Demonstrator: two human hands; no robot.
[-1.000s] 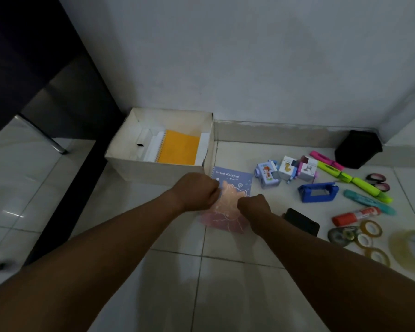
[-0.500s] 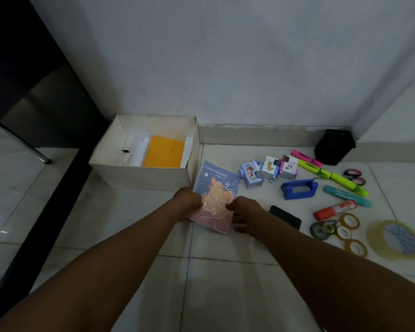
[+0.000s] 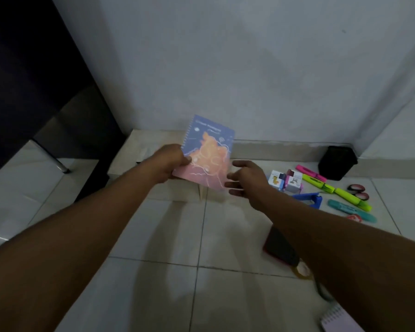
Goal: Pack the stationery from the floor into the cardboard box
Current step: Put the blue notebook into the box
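Fingers of the left hand (image 3: 168, 164) curl round the lower left edge of the spiral notebook (image 3: 207, 153), thumb on the cover, and that one hand carries it tilted up off the floor, spiral side to the left. Right hand (image 3: 246, 178) sits just beside the notebook's lower right corner, fingers spread and loose, pinching nothing, and whether the tips touch the cover I cannot tell. Both forearms reach out long from the bottom of the view, left from the lower left, right from the lower right.

Cardboard box (image 3: 153, 178) is directly behind and under the notebook, against the wall, most of it hidden by the left arm and the cover. Over on the right of the floor, a black pouch (image 3: 337, 162) by the skirting, then the blue stapler (image 3: 309, 198), yellow highlighters (image 3: 333, 189), a pink highlighter (image 3: 309, 172), a teal marker (image 3: 350, 209), and the little printed boxes (image 3: 285, 182) just past the right hand.
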